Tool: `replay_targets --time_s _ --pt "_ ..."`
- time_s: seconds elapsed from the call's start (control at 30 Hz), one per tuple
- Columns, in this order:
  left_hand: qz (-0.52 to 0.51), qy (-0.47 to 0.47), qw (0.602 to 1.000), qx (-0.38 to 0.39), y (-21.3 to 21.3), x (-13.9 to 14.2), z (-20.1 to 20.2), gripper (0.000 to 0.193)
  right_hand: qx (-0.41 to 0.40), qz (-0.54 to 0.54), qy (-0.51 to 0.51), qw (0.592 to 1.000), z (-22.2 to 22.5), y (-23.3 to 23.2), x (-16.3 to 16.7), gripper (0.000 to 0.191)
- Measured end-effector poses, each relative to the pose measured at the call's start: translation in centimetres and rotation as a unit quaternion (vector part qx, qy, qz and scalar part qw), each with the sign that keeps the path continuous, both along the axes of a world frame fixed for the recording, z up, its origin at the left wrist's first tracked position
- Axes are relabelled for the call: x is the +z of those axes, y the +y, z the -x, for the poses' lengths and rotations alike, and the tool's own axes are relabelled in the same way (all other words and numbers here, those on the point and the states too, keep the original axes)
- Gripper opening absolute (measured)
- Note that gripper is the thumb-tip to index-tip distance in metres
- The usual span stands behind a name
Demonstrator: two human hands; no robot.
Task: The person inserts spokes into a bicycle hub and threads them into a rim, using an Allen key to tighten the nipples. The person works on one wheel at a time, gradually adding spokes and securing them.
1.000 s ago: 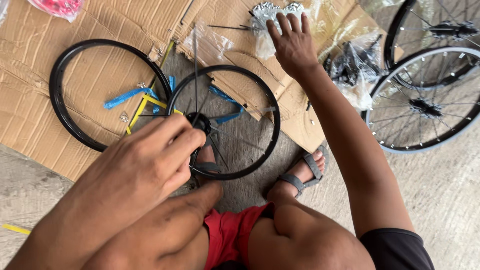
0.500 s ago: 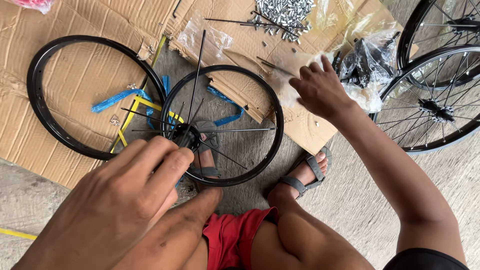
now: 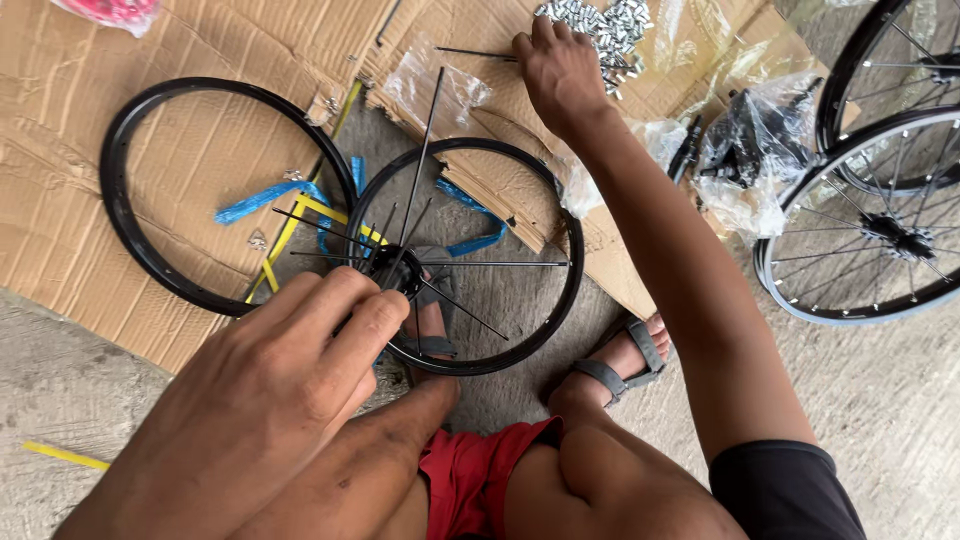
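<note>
Left hand pinches the hub; right hand, fingers closed together, picks among nipples. Loose spokes could slip free.

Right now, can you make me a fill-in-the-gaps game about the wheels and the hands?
1. The left hand holds the hub in the middle of a black ____.
2. The right hand reaches to a pile of small ____-coloured metal pieces.
3. The empty rim lies on brown ____.
4. Thin black ____ stick out from the hub.

Missing words: rim; silver; cardboard; spokes
</note>
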State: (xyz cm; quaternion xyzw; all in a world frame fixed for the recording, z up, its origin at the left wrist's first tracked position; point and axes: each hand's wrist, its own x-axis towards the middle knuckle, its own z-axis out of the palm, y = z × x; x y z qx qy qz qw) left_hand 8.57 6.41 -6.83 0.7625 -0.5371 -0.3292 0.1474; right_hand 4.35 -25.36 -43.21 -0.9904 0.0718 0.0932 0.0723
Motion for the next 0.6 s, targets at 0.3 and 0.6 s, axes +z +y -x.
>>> replay_targets --time_s 0.3,0.6 --pt "0.020 -0.021 1.000 -0.010 -0.2 0.2 -0.2 0.046 -0.025 -0.026 0.016 0.999 2.4 -0.7 2.2 0.016" --pt "0.122 -0.069 0.990 -0.029 -1.1 1.7 0.9 0.037 -0.049 -0.218 -0.254 0.941 6.3 -2.8 10.9 0.007"
